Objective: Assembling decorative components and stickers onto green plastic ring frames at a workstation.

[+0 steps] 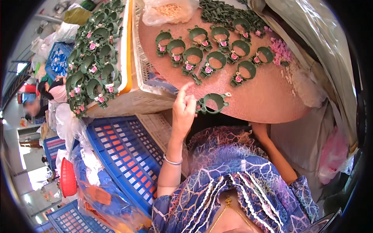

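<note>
My left hand (pixel 184 108) is closed at the near edge of the round pinkish table (pixel 268 105). Its index finger points up, while the other fingers grip a dark green plastic ring piece (pixel 214 103) with small tabs. My right hand (pixel 258 127) is low by the table's near edge, its fingers hidden beneath it. Beyond my left hand, several green ring pieces with pink roses (pixel 214 61) lie spread out. One small loose green part (pixel 196 80) is just past my index finger. A heap of pink flowers (pixel 280 51) sits at the far right.
Green parts (pixel 229 14) pile at the back, beside a clear bag of small tan pieces (pixel 169 10). At left, a white crate (pixel 136 91) supports many rose-trimmed rings (pixel 93 62). A blue basket (pixel 124 151) leans below. Grey cloth (pixel 311 35) hangs at right. People (pixel 54 91) are far left.
</note>
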Motion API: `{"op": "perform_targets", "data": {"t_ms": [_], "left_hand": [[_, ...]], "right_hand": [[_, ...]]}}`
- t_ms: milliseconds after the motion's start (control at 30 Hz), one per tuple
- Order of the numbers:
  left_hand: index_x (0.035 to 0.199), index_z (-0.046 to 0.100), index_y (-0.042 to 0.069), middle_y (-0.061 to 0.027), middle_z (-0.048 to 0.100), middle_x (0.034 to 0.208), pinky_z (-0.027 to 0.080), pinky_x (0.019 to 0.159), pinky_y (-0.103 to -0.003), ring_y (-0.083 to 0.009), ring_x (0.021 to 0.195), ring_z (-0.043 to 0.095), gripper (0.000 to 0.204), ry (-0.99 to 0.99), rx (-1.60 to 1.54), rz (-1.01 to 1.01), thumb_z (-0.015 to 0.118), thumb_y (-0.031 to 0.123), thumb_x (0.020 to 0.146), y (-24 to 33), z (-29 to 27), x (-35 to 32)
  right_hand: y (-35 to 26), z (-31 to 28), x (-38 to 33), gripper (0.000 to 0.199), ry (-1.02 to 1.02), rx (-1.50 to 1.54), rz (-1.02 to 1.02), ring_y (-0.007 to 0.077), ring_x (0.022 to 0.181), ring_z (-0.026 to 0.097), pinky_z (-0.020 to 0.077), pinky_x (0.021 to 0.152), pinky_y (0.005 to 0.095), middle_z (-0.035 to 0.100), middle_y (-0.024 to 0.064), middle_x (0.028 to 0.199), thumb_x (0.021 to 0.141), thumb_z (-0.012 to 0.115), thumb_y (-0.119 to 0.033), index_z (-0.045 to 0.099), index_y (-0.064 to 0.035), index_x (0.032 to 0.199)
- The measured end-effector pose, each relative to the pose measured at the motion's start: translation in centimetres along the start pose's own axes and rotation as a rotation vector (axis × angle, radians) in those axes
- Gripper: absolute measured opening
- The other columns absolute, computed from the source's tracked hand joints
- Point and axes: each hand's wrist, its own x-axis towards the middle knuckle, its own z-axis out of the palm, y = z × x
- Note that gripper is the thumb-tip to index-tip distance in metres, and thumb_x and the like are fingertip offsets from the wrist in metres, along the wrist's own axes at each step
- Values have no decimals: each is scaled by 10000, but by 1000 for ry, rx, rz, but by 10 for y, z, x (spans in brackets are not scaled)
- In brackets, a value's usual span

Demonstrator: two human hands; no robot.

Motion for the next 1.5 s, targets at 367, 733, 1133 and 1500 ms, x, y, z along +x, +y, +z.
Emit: {"op": "perform_targets", "data": {"t_ms": [367, 733, 1133, 1500], "left_hand": [[1258, 585, 82, 51, 554, 652, 273, 337, -161, -15, 399, 389, 345, -93, -1, -172, 435, 75, 948, -3, -7, 32], [1349, 533, 52, 51, 557, 674, 307, 371, -148, -3, 452, 420, 425, -197, -248, -169, 475, 98, 931, -11, -21, 19], [1362, 514, 55, 39, 580, 729, 349, 382, -162, -11, 530, 493, 397, -81, -524, -76, 475, 116, 971, -23, -7, 4], [1417, 396, 48, -103, 639, 1007, 596, 675, -355, -226, 813, 684, 444, -105, -857, -17, 529, 157, 1007, -43, -15, -6]], "right_hand": [[-63, -15, -1, 144, 127, 436, 161, 133, 576, 554, 428, 551, 283, 618, 31, 656, 902, 608, -132, 655, 3, 891], [-108, -47, -18, 237, -285, -361, -678, 252, 696, 576, 458, 736, 397, 628, 76, 734, 773, 767, -297, 657, -88, 765], [-203, -64, 64, 85, 310, -367, -728, 260, 611, 561, 445, 561, 338, 564, 107, 709, 846, 688, -31, 623, -15, 898], [-224, -46, 74, 310, 372, -573, -884, 255, 953, 562, 438, 811, 368, 634, 70, 994, 764, 733, -89, 713, -119, 1072]]}}
